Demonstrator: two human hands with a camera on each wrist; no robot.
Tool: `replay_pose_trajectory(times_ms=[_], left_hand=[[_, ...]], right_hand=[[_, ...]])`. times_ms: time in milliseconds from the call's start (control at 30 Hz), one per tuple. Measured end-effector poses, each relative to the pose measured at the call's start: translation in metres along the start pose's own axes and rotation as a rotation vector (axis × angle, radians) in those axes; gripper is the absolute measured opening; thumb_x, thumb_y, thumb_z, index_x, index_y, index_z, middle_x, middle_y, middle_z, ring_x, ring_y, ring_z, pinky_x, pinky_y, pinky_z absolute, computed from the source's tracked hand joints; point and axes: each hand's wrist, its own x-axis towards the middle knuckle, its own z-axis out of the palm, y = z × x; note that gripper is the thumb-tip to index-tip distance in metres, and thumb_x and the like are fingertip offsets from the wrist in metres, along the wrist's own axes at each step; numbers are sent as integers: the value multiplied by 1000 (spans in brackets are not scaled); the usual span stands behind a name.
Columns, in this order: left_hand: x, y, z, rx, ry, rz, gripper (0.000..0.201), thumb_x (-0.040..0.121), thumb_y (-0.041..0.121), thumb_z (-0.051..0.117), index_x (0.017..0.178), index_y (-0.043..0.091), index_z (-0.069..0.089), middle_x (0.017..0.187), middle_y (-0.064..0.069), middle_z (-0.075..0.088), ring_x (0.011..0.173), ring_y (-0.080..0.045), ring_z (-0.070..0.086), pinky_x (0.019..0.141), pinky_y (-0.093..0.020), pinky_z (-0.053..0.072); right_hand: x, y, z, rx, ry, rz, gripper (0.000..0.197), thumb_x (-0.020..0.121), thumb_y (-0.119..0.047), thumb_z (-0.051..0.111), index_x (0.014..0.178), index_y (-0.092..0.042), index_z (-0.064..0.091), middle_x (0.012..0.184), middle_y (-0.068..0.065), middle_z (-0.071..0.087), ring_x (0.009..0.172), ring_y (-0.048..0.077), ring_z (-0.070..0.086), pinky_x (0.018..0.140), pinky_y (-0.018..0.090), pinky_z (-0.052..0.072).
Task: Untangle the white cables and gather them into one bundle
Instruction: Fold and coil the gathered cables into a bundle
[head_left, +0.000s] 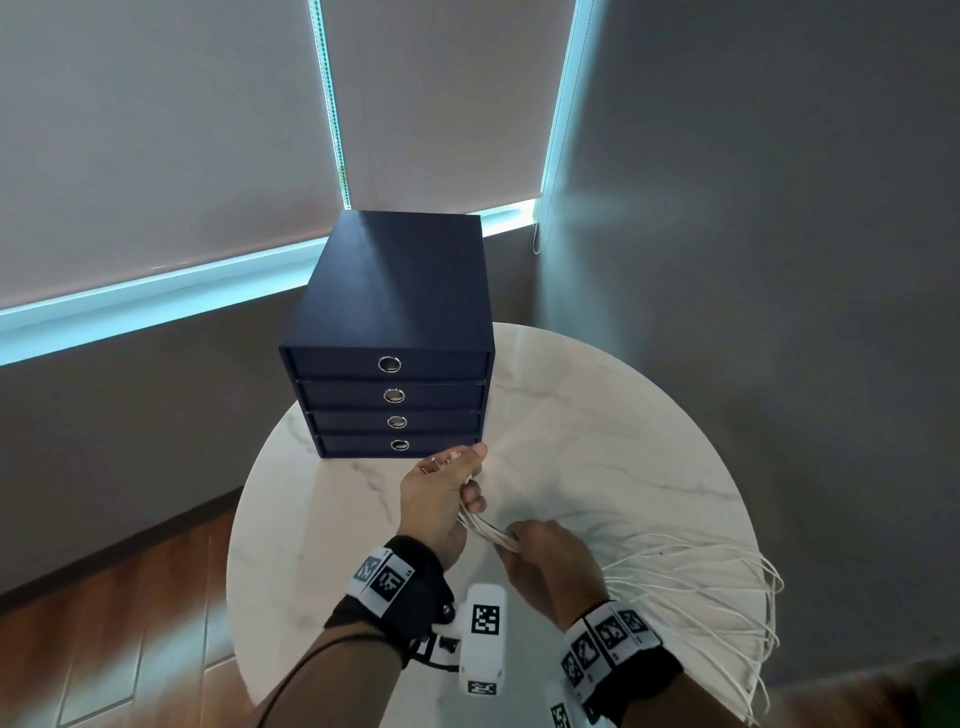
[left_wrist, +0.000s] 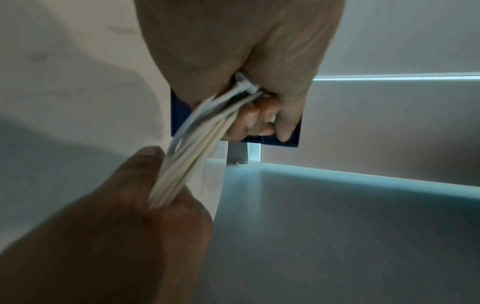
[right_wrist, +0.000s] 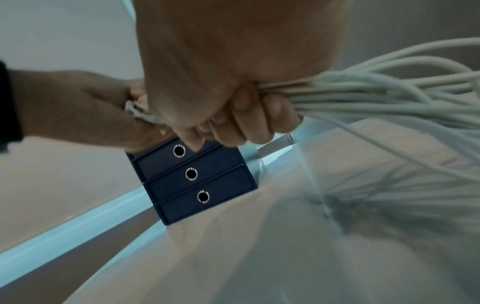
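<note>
Several white cables (head_left: 691, 587) run as one bunch between my two hands above the round marble table (head_left: 597, 415). My left hand (head_left: 447, 493) grips the plug ends, with metal connectors (head_left: 441, 462) sticking out past the knuckles. Close to its right, my right hand (head_left: 545, 561) is curled round the same bunch. Past it the cables (right_wrist: 389, 96) fan out in long loops over the table's right edge. In the left wrist view the strands (left_wrist: 197, 139) stretch from the left hand (left_wrist: 259, 98) down into the right fist (left_wrist: 145, 207).
A dark blue box of several drawers (head_left: 395, 343) with metal ring pulls stands at the table's far side, just beyond my left hand. Grey blinds and a wall lie behind. Wooden floor (head_left: 130, 623) shows at the left below the table.
</note>
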Motion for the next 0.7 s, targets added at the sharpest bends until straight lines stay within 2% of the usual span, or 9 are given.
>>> replay_pose_trajectory(times_ms=[100,167,267,333,400,500,600,667,700], left_hand=[[0,-4,1,-62,53,-40,12,89,0,67,79,5,63,64,-2,53,41,-10,38,40,-23,31],[0,-7,-1,-135,66,-118,16,89,2,66,75,7,60,63,-3,52,40,-9,39,38,-22,32],[1,-12,-4,-186,48,-182,18,91,5,64,75,8,57,64,-3,52,40,-8,41,38,-21,35],[2,-10,-4,-142,17,-141,11,89,5,68,86,5,58,69,-4,56,44,-11,46,42,-23,40],[3,-3,-4,-116,-46,-71,29,83,10,76,103,6,54,80,-9,62,55,-17,58,51,-28,51],[3,13,-4,-20,-76,-19,72,66,28,86,122,8,47,112,-15,69,92,-32,72,77,-43,58],[4,22,-8,361,38,195,80,70,45,86,136,22,46,131,-3,61,117,-19,62,96,-42,52],[2,23,-9,539,-17,463,57,83,44,75,131,21,55,132,3,61,122,-13,58,107,-37,46],[-1,22,-8,619,-115,571,44,86,46,70,123,22,62,126,6,66,119,-11,61,105,-36,47]], right_hand=[[-6,8,5,-105,89,-97,24,85,-41,45,75,-20,54,63,2,65,55,27,64,46,33,47],[-7,15,3,-135,123,-157,21,80,-40,48,71,-22,50,55,-2,61,45,23,60,37,29,42],[-6,23,1,-163,111,-175,27,82,-44,49,69,-21,54,58,-1,63,49,23,61,40,27,42],[-1,22,-4,-71,57,-145,31,88,-46,47,73,-19,57,68,4,66,63,28,64,53,31,46],[3,22,-11,153,-89,-109,37,91,-51,48,68,-22,53,64,2,61,61,21,58,59,32,44],[6,24,-30,339,-201,-38,45,91,-51,54,59,-20,47,51,-3,45,47,8,42,55,30,37],[12,28,-45,309,-266,44,42,88,-51,57,61,-19,50,56,-2,53,54,12,54,60,29,44],[15,28,-53,244,-318,60,36,86,-52,58,65,-22,54,72,2,65,72,18,65,73,32,50],[15,26,-57,207,-353,61,32,86,-51,58,71,-23,54,84,3,69,80,19,65,79,33,50]])
